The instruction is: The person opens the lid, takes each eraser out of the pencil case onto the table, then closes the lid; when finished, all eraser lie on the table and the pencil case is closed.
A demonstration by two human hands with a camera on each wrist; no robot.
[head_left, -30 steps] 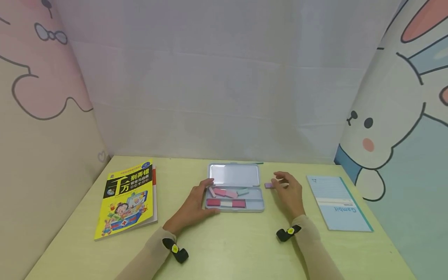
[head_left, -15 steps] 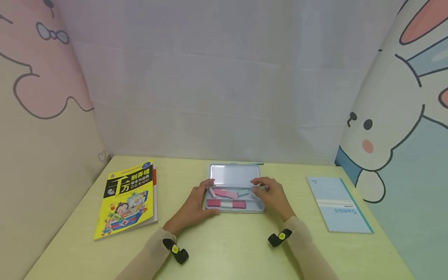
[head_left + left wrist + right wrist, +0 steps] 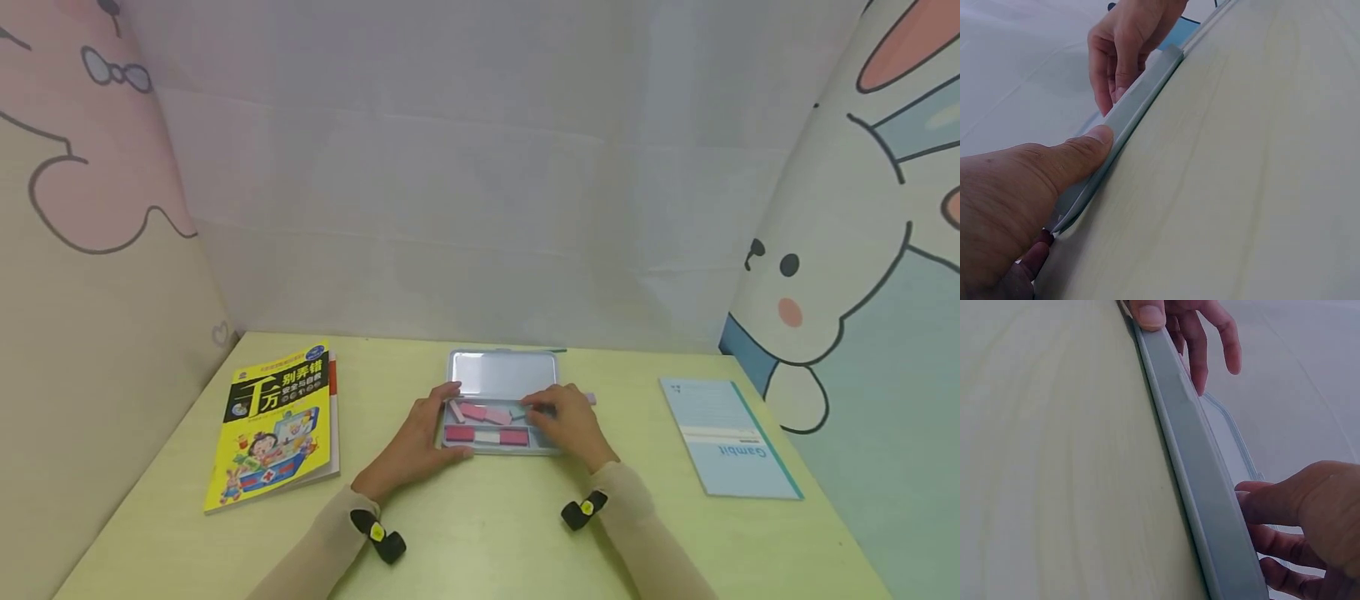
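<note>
An open grey-blue pencil tin (image 3: 501, 375) lies mid-table with its lid flat behind the tray. Inside are pink erasers (image 3: 474, 411), a teal one (image 3: 517, 413) and a row of dark pink and white pieces (image 3: 486, 435). My left hand (image 3: 452, 421) grips the tin's left end, thumb (image 3: 1088, 147) on the front wall (image 3: 1141, 106). My right hand (image 3: 538, 412) reaches over the tray's right half, fingers (image 3: 1110, 75) pointing down into it beside the teal eraser. I see nothing held in them. The tin wall (image 3: 1204, 487) runs between both hands.
A small purple piece (image 3: 590, 398) lies on the table just right of my right hand. A yellow picture book (image 3: 276, 421) sits at the left and a light blue notebook (image 3: 723, 437) at the right. Cartoon-printed walls close in the sides and back.
My right hand has moved left from the table beside the purple piece to over the tin's right half. The left hand and the tin have stayed put.
</note>
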